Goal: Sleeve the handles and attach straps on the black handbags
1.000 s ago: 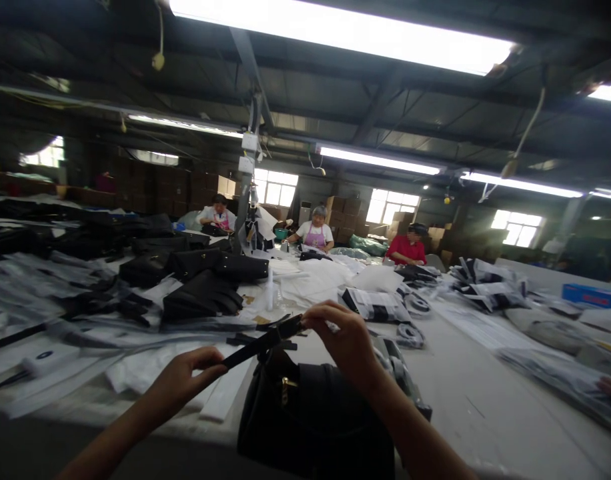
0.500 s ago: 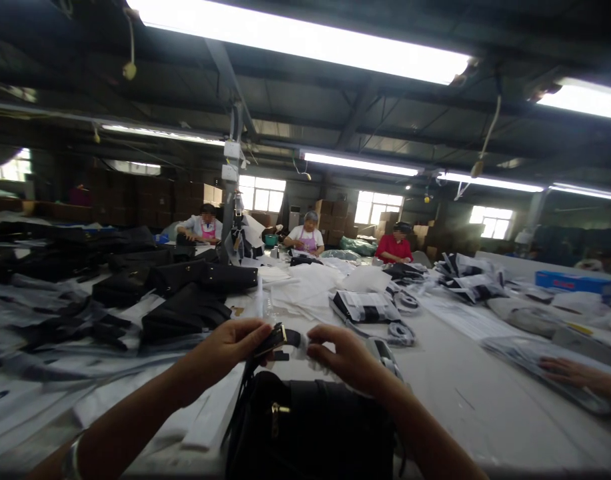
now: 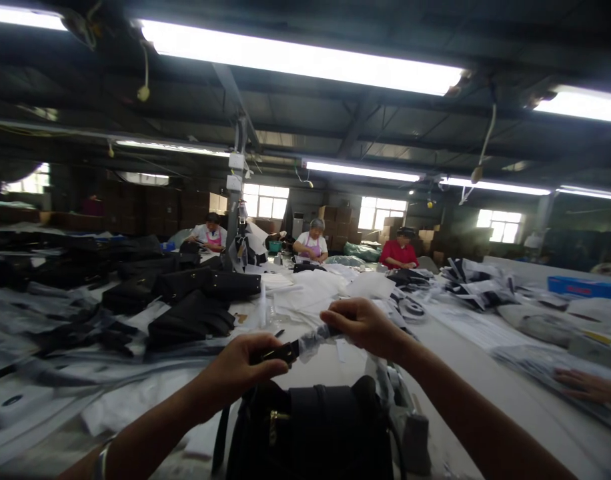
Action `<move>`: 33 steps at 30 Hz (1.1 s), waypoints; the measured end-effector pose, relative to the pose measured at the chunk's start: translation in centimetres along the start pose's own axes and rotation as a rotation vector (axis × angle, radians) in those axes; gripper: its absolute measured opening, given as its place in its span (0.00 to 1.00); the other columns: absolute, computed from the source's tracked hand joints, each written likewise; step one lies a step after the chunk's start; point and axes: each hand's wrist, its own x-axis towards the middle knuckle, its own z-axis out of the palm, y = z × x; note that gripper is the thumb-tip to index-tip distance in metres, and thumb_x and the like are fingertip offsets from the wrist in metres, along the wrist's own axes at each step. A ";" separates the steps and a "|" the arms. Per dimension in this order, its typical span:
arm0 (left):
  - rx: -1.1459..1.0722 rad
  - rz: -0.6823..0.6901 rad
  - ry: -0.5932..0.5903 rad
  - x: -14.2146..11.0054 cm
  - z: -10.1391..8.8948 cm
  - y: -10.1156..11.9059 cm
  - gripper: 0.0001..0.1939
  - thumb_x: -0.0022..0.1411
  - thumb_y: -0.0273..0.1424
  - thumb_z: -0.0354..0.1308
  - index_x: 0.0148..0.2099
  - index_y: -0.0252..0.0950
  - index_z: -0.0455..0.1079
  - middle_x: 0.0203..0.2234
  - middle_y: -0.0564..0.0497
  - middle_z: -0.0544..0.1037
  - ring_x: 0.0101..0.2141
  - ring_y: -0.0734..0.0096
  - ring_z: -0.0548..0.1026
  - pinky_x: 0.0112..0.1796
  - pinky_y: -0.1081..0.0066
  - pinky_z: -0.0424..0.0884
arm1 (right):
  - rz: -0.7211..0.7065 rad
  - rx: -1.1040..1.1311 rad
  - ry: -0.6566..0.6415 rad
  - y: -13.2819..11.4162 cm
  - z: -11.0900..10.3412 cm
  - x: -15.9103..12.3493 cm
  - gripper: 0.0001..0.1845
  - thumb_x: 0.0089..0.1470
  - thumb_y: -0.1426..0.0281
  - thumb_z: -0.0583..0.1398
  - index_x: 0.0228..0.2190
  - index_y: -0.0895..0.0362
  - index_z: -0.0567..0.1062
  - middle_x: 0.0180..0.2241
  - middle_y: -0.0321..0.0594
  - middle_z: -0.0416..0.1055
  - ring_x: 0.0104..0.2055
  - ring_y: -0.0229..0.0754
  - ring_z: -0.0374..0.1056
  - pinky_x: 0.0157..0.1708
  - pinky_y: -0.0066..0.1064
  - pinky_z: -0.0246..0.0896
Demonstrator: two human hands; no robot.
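A black bag (image 3: 330, 427) with a gold zip pull stands upright on the table, close in front of me. Above its left side, my left hand (image 3: 258, 357) is closed on the buckle end of a black strap (image 3: 291, 351). Higher and further right, my right hand (image 3: 358, 320) pinches the same strap's other stretch. Between the hands the strap is wrapped in thin whitish, see-through film (image 3: 313, 340). The fingertips of my right hand partly hide what they grip.
Black bags (image 3: 195, 313) and loose film lie heaped on the left. White sheets (image 3: 315, 287) cover the table's middle. Another person's hand (image 3: 583, 383) rests on a plastic-wrapped stack at right. A blue box (image 3: 583, 288) stands behind it. Several people sit across the table.
My right hand has moved up and to the right, drawing the wrapped strap out longer between my hands. My left hand has dropped slightly, still on the buckle end.
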 end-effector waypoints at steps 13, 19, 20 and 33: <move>-0.194 -0.006 0.015 -0.8 -0.2 0.5 0.29 0.52 0.38 0.67 0.55 0.35 0.70 0.29 0.52 0.74 0.31 0.69 0.70 0.36 0.68 0.64 | -0.202 -0.336 0.240 -1.8 1.7 -0.6 0.15 0.60 0.58 0.57 0.33 0.53 0.78 0.29 0.38 0.75 0.29 0.41 0.70 0.34 0.32 0.63; -0.129 0.067 0.041 -1.0 0.1 -0.3 0.26 0.53 0.36 0.66 0.53 0.37 0.69 0.28 0.55 0.72 0.31 0.68 0.71 0.34 0.70 0.64 | -0.048 -0.240 0.410 -2.6 6.6 -5.6 0.22 0.62 0.57 0.53 0.24 0.54 0.77 0.19 0.38 0.71 0.21 0.39 0.66 0.25 0.30 0.58; -0.119 0.077 0.027 -1.0 0.3 -0.5 0.25 0.53 0.35 0.66 0.53 0.38 0.68 0.27 0.55 0.72 0.31 0.68 0.71 0.33 0.70 0.64 | 0.034 -0.133 0.331 -2.5 7.5 -6.0 0.24 0.62 0.54 0.53 0.24 0.55 0.77 0.19 0.37 0.72 0.21 0.39 0.67 0.25 0.29 0.59; -0.234 0.105 -0.043 -1.6 1.7 -1.4 0.25 0.55 0.32 0.65 0.55 0.40 0.65 0.28 0.53 0.79 0.32 0.67 0.76 0.34 0.71 0.66 | 0.301 0.917 0.488 -1.9 13.3 -4.9 0.27 0.53 0.48 0.59 0.43 0.56 0.80 0.35 0.45 0.79 0.41 0.51 0.74 0.41 0.39 0.68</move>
